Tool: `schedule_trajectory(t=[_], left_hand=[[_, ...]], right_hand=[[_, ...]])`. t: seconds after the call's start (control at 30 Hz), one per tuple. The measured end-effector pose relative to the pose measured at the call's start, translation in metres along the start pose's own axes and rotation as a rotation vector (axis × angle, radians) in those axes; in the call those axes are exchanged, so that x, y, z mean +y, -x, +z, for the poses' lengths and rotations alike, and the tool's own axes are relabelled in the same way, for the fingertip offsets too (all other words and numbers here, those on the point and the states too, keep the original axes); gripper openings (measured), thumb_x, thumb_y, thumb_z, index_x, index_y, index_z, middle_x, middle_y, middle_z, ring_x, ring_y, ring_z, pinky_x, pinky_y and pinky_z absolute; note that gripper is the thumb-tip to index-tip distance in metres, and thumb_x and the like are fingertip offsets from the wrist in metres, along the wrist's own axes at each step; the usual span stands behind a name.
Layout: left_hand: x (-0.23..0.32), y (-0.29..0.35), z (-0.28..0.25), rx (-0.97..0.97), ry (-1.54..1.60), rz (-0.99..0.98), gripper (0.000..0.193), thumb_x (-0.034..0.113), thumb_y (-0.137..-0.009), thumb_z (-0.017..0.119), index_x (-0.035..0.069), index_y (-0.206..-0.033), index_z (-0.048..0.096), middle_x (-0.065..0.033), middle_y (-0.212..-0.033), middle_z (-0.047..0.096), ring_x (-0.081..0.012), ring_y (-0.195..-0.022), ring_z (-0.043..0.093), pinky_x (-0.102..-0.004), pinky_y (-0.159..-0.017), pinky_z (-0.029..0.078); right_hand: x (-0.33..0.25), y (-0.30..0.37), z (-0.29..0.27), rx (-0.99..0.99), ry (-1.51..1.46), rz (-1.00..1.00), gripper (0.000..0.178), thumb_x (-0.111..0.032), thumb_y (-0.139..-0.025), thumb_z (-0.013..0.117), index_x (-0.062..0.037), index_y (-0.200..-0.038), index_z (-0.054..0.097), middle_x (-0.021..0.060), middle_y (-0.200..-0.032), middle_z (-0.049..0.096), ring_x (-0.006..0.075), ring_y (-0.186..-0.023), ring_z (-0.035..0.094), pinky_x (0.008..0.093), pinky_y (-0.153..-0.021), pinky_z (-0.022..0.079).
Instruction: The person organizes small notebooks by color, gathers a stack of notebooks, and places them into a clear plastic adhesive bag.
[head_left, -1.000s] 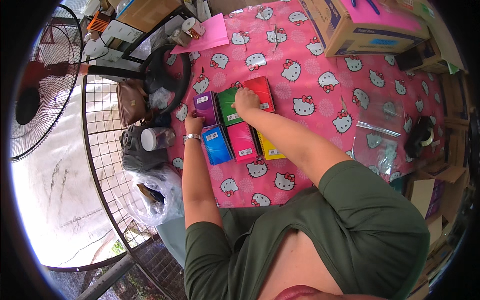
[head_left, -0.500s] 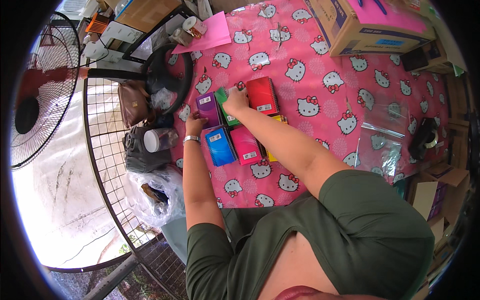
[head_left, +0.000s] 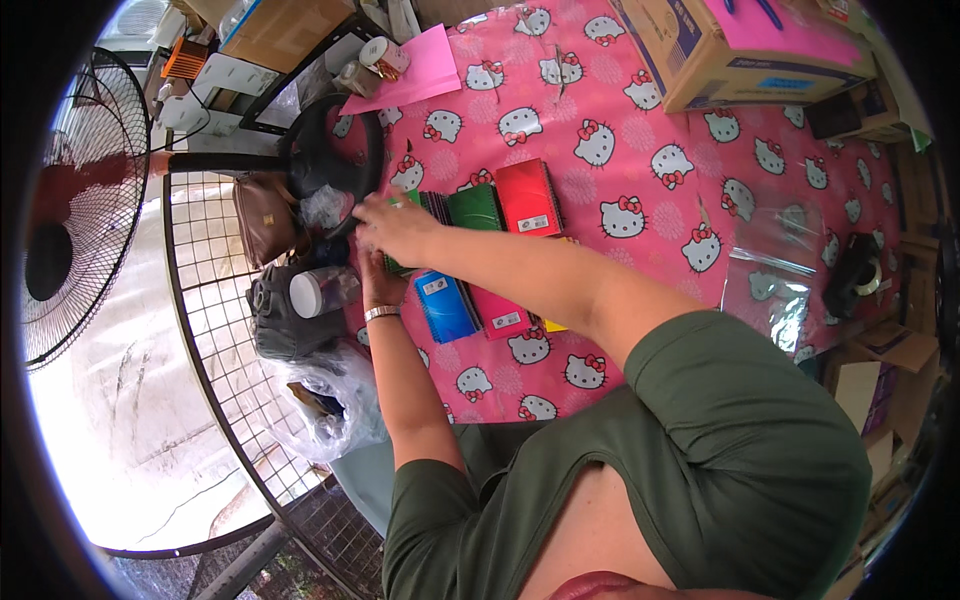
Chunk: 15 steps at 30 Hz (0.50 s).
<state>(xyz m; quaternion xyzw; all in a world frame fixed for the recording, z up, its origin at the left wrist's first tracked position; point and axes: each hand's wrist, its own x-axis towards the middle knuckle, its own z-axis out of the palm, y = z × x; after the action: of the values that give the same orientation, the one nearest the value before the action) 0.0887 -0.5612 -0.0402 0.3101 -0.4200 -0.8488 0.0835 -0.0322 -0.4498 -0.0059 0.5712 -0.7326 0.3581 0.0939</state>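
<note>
Both my hands meet at the left of a group of spiral notebooks on the table. My right hand (head_left: 398, 230) reaches across a green notebook (head_left: 404, 198), fingers bent over its left side. Below it, my left hand (head_left: 380, 280), with a watch at the wrist, grips the same notebook's near side. My right hand hides much of that notebook. Another green notebook (head_left: 474, 207) lies just right of it, beside a red notebook (head_left: 525, 197). Nearer me are a blue notebook (head_left: 446, 303), a pink notebook (head_left: 497, 312) and a yellow notebook (head_left: 556, 325), the last two partly behind my right forearm.
Left of my hands stand a black fan base (head_left: 365, 170), a brown bag (head_left: 264, 222), a white-lidded jar (head_left: 308, 295) and a plastic bag (head_left: 340, 400). Clear plastic sleeves (head_left: 768, 290) and a tape dispenser (head_left: 852, 278) lie right. A carton (head_left: 690, 70) stands far right.
My right hand has moved left from the green notebooks to my left hand, bringing one green notebook along. Another green one shows where it was. The purple notebook is out of sight.
</note>
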Motion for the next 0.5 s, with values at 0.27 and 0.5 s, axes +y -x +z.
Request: schedule_trajectory(t=[0.27,0.5], left_hand=[[-0.034,-0.024,-0.005,0.344,-0.921,0.262,0.052,-0.007,-0.077,0.058,-0.005,-0.128,0.048,-0.0111,-0.118,0.06,-0.0181,-0.101,0.059,-0.0274,-0.085,0.047],[-0.013,-0.006,-0.012,0.173,-0.684,0.237,0.052,0.003,-0.085,0.055,-0.003,-0.135,0.041,-0.0129,-0.124,0.057,-0.0196,-0.108,0.057,-0.0315,-0.094,0.043]], right_hand=[[0.008,0.048,0.033,-0.207,-0.412,1.282,0.052,-0.027,-0.073,0.075,-0.0003,-0.111,0.052,0.0178,-0.112,0.054,0.0343,-0.107,0.055,0.043,-0.088,0.048],[-0.001,0.032,0.012,-0.091,-0.785,1.207,0.044,-0.024,-0.073,0.074,0.0019,-0.102,0.052,0.0185,-0.1,0.062,0.0302,-0.094,0.062,0.0386,-0.081,0.049]])
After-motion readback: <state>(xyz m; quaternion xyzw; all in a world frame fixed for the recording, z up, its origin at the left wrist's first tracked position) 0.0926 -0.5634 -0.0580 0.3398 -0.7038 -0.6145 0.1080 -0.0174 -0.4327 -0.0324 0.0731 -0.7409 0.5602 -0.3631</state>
